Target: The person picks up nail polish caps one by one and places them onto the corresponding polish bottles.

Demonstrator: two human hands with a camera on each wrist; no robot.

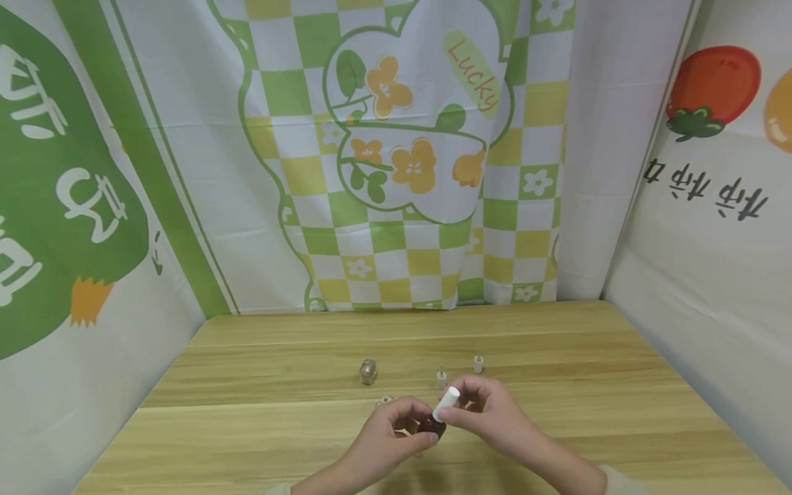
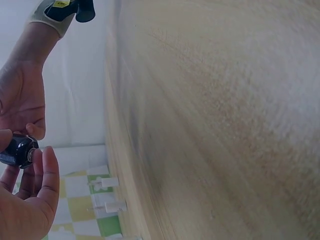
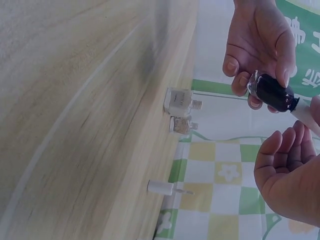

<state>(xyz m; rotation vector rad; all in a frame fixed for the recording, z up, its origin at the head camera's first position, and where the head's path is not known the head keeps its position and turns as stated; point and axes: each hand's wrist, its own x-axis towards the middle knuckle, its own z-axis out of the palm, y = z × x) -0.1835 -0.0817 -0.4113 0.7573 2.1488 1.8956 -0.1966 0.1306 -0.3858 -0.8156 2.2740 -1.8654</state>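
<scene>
A small nail polish bottle (image 1: 432,427) with dark polish is held between thumb and fingers of my left hand (image 1: 385,438), above the table. Its tall white cap (image 1: 447,404) sits at the neck, tilted up to the right, and my right hand (image 1: 495,417) pinches it between thumb and fingers. In the right wrist view the dark bottle (image 3: 274,93) lies slanted, its white cap (image 3: 305,115) against the neck. Whether the cap is threaded on cannot be told. The left wrist view shows the dark glass (image 2: 19,151) between the fingers; the cap is hidden there.
A glittery uncapped bottle (image 1: 368,371) stands on the wooden table (image 1: 247,426). Another uncapped clear bottle (image 3: 179,103) is partly hidden behind my left hand in the head view. Two white brush caps (image 1: 441,378) stand with brushes upward beyond my right hand. Printed curtains (image 1: 396,261) hang around the table.
</scene>
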